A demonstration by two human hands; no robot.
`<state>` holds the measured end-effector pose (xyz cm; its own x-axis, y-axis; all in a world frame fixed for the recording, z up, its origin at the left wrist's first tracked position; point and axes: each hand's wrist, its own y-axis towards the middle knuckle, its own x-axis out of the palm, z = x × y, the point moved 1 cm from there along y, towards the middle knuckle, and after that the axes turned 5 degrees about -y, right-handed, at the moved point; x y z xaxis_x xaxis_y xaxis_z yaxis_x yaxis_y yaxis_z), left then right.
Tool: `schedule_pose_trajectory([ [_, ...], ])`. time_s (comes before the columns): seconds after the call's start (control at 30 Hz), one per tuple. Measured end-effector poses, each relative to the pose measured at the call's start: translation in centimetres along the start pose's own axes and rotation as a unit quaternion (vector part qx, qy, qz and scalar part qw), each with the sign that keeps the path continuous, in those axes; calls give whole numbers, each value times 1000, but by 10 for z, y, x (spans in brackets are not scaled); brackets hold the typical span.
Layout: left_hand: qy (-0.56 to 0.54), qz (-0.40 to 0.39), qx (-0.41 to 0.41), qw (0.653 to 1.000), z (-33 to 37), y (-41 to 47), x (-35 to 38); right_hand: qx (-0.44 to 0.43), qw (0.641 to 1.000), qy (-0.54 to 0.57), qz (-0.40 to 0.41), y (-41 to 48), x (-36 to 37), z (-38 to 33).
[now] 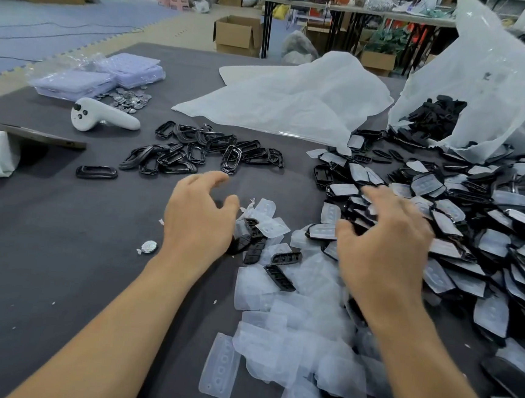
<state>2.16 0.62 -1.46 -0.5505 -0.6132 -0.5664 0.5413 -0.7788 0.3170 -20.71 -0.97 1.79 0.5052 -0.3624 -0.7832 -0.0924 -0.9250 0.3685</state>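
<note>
Hovering with both hands low over the grey surface (60, 244), clamped on nothing; left hand (201, 217) at centre frame, grip apart, fingers spread and loosely curved, thumb turned toward a small cluster of black button inserts (253, 239) just to its right; right hand (387, 244) right of centre, grip likewise apart, fingers fanned over the near edge of the heap of black shells (475, 223) filling the right of the frame; fingertips blurred, so no telling touching from just above.

Likeliest pick, by judgement: a black shell faced with a clear pad (321, 231), lying just left of the right thumb, between the two hands, long axis running left to right across the frame; nearer the right hand than the left, so probably a short inward pinch across its narrow side.

At lower centre, a spill of translucent pads (299, 345); left of upper centre, a scatter of black frames (202, 149); further upper left, a white controller (103, 116).
</note>
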Motion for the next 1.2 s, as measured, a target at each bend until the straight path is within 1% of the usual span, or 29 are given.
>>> schedule_pose_trajectory([
  [0.07, 16, -1, 12, 1000, -3, 12, 2, -65, 997, 23, -33, -9, 11, -13],
  [0.13, 34, 5, 49, 998, -4, 26, 5, -119, 990, 39, -66, -17, 22, -21],
  [0.2, 80, -35, 62, 994, -6, 42, 10, -165, 981, 37, -93, -23, 31, -25],
  [0.3, 151, -137, 70, 976, -9, 61, 23, -207, 967, 29, -143, -25, 38, -27],
  [0.33, 170, -160, 76, 969, -10, 64, 27, -216, 962, 22, -163, -24, 39, -26],
  [0.37, 173, -163, 78, 968, -11, 64, 30, -221, 958, 12, -182, -24, 41, -26],
  [0.4, 161, -142, 74, 974, -11, 64, 30, -223, 954, 0, -199, -23, 43, -24],
  [0.43, 144, -107, 66, 982, -11, 63, 29, -224, 952, -9, -208, -23, 44, -24],
  [0.5, 132, -45, 54, 989, -11, 61, 26, -213, 957, 0, -198, -23, 45, -26],
  [0.63, 149, -22, 40, 988, -10, 57, 22, -184, 971, 22, -152, -21, 41, -27],
  [0.73, 127, -4, 43, 991, -8, 49, 16, -162, 976, 37, -138, -21, 39, -26],
  [0.8, 78, 21, 38, 996, -3, 42, 12, -146, 979, 65, -127, -22, 35, -27],
  [0.87, 5, 43, 20, 999, 4, 31, 7, -139, 978, 112, -105, -23, 31, -27],
  [0.97, -111, 74, 4, 991, 17, 5, -1, -116, 974, 179, -81, -23, 26, -24],
  [1.03, -144, 72, 9, 987, 23, -16, -5, -96, 970, 213, -66, -23, 24, -22],
  [1.13, -198, 32, -10, 980, 27, -38, -8, -60, 959, 269, -64, -24, 22, -25],
  [1.2, -194, 16, -7, 981, 27, -40, -9, -65, 961, 259, -65, -26, 21, -27],
])
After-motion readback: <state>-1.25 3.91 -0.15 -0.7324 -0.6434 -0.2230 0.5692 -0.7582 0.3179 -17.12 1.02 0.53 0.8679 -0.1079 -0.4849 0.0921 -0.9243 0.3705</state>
